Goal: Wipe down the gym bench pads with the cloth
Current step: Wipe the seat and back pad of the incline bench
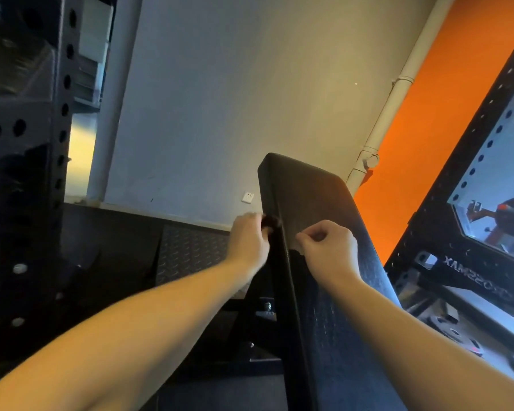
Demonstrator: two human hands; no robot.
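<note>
The pad [315,203] stands steeply inclined, its top end up against the wall [205,99], and both hands work partway up it. The left hand [248,237] sits at the pad's left edge, fingers curled round a dark fold of cloth [270,223]. The right hand [330,247] rests on the pad's face with thumb and forefinger pinched together, apparently on the same cloth (it is as dark as the upholstery, so its outline is hard to tell; a ragged line just under the right thumb may be its hem). Held at two points like this, the cloth looks spread across the face and wrapped over the side edge, which would let one pass clean both surfaces.

Above the hands the pad runs bare to its rounded top corner, with only wall behind it, so an upward stroke has open room. To the left, the gap between the pad and the rack [63,114] is wide. Lower down, the frame [258,330] and its bolts sit close under the pad's left edge — knuckles could catch there on a downward pass. On the right, the pad's far edge lies nearer the mirror [505,161], leaving less room to swing.
</note>
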